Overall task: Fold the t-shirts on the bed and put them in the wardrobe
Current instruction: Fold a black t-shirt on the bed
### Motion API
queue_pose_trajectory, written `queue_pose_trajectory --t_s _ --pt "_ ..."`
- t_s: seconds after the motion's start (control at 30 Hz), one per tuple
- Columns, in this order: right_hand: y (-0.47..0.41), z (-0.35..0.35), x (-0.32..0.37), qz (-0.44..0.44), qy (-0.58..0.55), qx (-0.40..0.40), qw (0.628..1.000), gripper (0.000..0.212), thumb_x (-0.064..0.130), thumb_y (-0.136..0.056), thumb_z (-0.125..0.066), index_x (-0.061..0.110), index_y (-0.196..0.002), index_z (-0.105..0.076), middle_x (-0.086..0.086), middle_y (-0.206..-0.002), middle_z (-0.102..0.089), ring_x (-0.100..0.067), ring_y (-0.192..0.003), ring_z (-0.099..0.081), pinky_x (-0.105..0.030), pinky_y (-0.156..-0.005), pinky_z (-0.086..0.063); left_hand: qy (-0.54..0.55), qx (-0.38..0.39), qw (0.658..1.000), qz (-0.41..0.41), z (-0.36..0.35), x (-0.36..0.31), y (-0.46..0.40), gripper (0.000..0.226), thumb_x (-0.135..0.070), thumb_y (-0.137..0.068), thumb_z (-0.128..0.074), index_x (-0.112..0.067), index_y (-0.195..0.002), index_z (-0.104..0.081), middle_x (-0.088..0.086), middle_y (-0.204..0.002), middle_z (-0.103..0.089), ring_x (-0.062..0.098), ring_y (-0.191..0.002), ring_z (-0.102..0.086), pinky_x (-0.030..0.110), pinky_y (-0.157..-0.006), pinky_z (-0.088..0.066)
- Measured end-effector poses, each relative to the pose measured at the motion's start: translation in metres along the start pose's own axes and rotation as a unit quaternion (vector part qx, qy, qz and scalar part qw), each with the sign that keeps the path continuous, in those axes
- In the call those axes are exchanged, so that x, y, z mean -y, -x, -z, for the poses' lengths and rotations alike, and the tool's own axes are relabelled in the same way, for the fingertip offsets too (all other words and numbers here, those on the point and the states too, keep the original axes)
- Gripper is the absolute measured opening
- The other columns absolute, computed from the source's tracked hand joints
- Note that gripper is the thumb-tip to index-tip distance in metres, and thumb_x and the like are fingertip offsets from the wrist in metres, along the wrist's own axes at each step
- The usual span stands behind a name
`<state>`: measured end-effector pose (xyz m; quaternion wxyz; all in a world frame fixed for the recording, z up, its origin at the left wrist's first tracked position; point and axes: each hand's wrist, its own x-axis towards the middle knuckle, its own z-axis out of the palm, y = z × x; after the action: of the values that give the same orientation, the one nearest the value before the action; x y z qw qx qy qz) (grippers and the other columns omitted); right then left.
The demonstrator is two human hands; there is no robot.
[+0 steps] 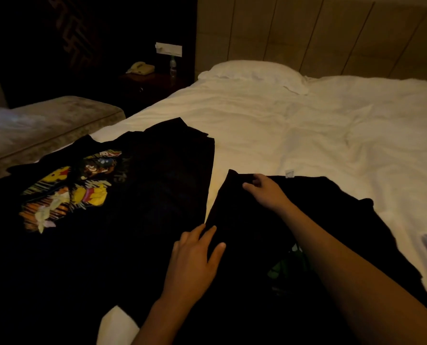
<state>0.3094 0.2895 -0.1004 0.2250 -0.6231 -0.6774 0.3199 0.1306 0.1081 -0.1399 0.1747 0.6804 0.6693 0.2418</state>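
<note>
Head view shows the right hand [264, 189] pinching the far edge of a black t-shirt [252, 235] on the bed [294, 125], the left hand [195, 255] resting flat with straight fingers; keep the near edge pinned and draw the fold straight.

Dim, warm-toned lighting; the white bed [307, 125] and headboard [319, 33] at upper right are brightest, the upper left corner nearly black. Black shirts [157, 183] lose detail in shadow; wide-angle curvature at edges; slight softness throughout.
</note>
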Motion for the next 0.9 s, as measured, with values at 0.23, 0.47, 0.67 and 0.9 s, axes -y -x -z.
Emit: queue_pose_trajectory --t_s 0.23,0.47,0.67,0.9 --pt "-0.045 -0.032 0.008 0.019 0.207 -0.032 0.978 0.041 0.048 -0.098 -0.049 0.016 -0.120 -0.062 -0.010 -0.120 -0.064 -0.033 -0.117 -0.055 -0.043 -0.100 -0.039 0.008 -0.020 1.000 0.023 -0.007 0.006 -0.003 0.056 -0.052 -0.101 -0.029 -0.025 -0.150 -0.035 -0.006 -0.148 -0.036 0.009 -0.131 -0.031 0.026 -0.111 -0.026" --pt "-0.048 -0.045 0.003 0.056 0.218 -0.140 0.964 0.033 0.046 -0.097 -0.052 0.018 -0.107 -0.066 -0.005 -0.102 -0.069 -0.028 -0.102 -0.060 -0.039 -0.093 -0.035 0.012 -0.037 0.999 0.024 -0.009 0.008 -0.004 0.055 -0.049 -0.102 -0.029 -0.023 -0.151 -0.034 -0.005 -0.148 -0.035 0.009 -0.132 -0.030 0.024 -0.111 -0.024" --pt "-0.004 -0.031 0.008 0.103 0.261 -0.194 0.940 0.039 0.034 -0.099 -0.048 0.016 -0.133 -0.055 -0.009 -0.124 -0.061 -0.029 -0.115 -0.053 -0.040 -0.095 -0.039 0.015 -0.043 0.999 -0.021 -0.008 0.006 -0.001 0.066 -0.062 -0.097 -0.012 -0.032 -0.154 -0.019 -0.013 -0.160 -0.014 0.005 -0.143 -0.012 0.023 -0.111 -0.011" --pt "0.071 -0.023 -0.027 0.099 0.305 -0.130 0.938 0.038 0.037 -0.099 -0.048 0.016 -0.128 -0.062 -0.004 -0.131 -0.060 -0.024 -0.122 -0.052 -0.035 -0.101 -0.038 -0.114 0.009 0.991 -0.071 -0.015 0.006 0.003 0.089 -0.070 -0.082 0.017 -0.034 -0.154 -0.021 -0.011 -0.164 -0.011 0.010 -0.150 0.000 0.034 -0.115 -0.016"
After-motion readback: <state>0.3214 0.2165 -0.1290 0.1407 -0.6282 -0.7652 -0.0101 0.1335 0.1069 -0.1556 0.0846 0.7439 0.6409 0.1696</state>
